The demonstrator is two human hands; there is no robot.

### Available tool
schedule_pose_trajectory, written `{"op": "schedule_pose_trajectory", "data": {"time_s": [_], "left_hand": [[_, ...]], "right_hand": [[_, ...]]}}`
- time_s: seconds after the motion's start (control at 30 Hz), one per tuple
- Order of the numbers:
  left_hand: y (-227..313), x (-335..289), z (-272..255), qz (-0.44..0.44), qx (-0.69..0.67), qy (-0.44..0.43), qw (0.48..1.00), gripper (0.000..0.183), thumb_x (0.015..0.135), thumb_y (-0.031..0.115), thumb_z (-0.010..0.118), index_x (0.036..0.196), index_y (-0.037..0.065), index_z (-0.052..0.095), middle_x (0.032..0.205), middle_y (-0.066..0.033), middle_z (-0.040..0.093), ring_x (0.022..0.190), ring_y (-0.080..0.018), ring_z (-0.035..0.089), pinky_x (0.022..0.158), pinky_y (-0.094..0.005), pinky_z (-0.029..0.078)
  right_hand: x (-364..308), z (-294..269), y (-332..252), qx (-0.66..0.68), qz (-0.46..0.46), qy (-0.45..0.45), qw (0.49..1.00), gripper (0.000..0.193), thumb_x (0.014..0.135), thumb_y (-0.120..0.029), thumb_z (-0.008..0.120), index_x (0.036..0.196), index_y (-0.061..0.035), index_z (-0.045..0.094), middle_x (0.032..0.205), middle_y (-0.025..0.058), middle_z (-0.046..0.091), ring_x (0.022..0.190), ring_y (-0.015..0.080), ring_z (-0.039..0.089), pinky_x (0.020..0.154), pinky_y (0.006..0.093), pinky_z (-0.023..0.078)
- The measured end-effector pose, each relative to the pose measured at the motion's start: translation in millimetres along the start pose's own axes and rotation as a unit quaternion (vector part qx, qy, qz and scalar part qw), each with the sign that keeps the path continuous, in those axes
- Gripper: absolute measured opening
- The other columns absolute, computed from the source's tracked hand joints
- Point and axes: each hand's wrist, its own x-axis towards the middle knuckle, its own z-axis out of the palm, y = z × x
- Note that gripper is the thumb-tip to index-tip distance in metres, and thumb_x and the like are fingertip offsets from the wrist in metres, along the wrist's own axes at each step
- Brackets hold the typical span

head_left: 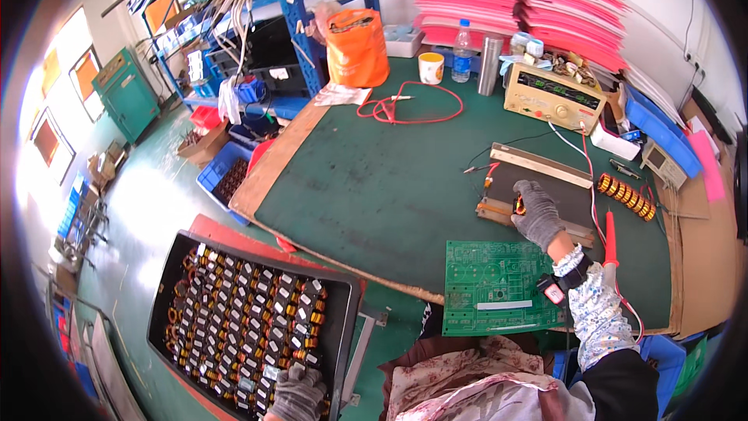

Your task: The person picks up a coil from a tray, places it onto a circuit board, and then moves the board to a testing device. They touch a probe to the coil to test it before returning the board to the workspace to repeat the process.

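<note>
My right hand, in a grey knit glove, is closed on a small toroidal coil with copper-coloured winding. It holds the coil over the near side of a dark test fixture with pale metal rails. Just below lies a green circuit board at the table's front edge. My left hand, also gloved, is down at the near right corner of a black tray filled with rows of coils on black bases. Its fingers are curled among these parts, and what they grip is hidden.
Behind the fixture stands a beige bench meter, with red and white leads. A red probe lies near my right forearm. A row of coils sits to the right. Farther back are a steel flask, a bottle, a cup and an orange bag.
</note>
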Motion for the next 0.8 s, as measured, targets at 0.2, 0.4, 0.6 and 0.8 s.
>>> {"op": "schedule_pose_trajectory", "data": {"time_s": [0.2, 0.4, 0.6, 0.8], "left_hand": [[0.4, -11.2, 13.9, 0.014, 0.04, 0.101, 0.994, 0.029, 0.064, 0.027, 0.062, 0.092, 0.019, 0.062, 0.088, -0.0006, 0.06, 0.103, -0.0275, 0.046, 0.088, -0.0461, 0.034], [7.7, -10.4, -15.7, -0.035, -0.029, 0.118, 0.992, 0.026, 0.063, 0.026, 0.063, 0.088, 0.019, 0.06, 0.086, -0.0001, 0.059, 0.097, -0.0269, 0.048, 0.085, -0.0448, 0.035], [19.5, -12.6, -77.0, -0.077, -0.088, 0.123, 0.986, 0.023, 0.062, 0.024, 0.065, 0.084, 0.019, 0.059, 0.083, 0.0005, 0.058, 0.091, -0.0262, 0.049, 0.082, -0.0436, 0.036], [48.8, 58.2, -142.6, 0.092, -0.069, 0.267, 0.957, 0.022, 0.06, 0.023, 0.07, 0.078, 0.02, 0.058, 0.09, 0.0021, 0.06, 0.085, -0.0249, 0.053, 0.071, -0.0444, 0.04]], "right_hand": [[20.1, 9.7, -15.4, -0.038, 0.017, -0.137, 0.99, 0.05, 0.068, -0.014, 0.072, 0.112, -0.0042, 0.051, 0.109, 0.0204, 0.056, 0.103, 0.0361, 0.058, 0.09, 0.0423, 0.048], [18.5, 15.8, -25.8, 0.033, -0.006, -0.089, 0.995, 0.057, 0.069, -0.017, 0.074, 0.118, -0.0051, 0.046, 0.112, 0.0193, 0.054, 0.103, 0.0354, 0.057, 0.091, 0.043, 0.047], [-35.5, -20.3, -83.6, 0.137, -0.195, 0.051, 0.97, 0.066, 0.07, -0.016, 0.076, 0.127, -0.0049, 0.045, 0.12, 0.017, 0.05, 0.107, 0.031, 0.053, 0.095, 0.0424, 0.044], [-118.6, 20.1, -190.2, 0.704, -0.164, -0.568, 0.393, 0.07, 0.078, -0.028, 0.075, 0.136, -0.0091, 0.041, 0.126, 0.0093, 0.049, 0.116, 0.0201, 0.048, 0.094, 0.0354, 0.046]]}}
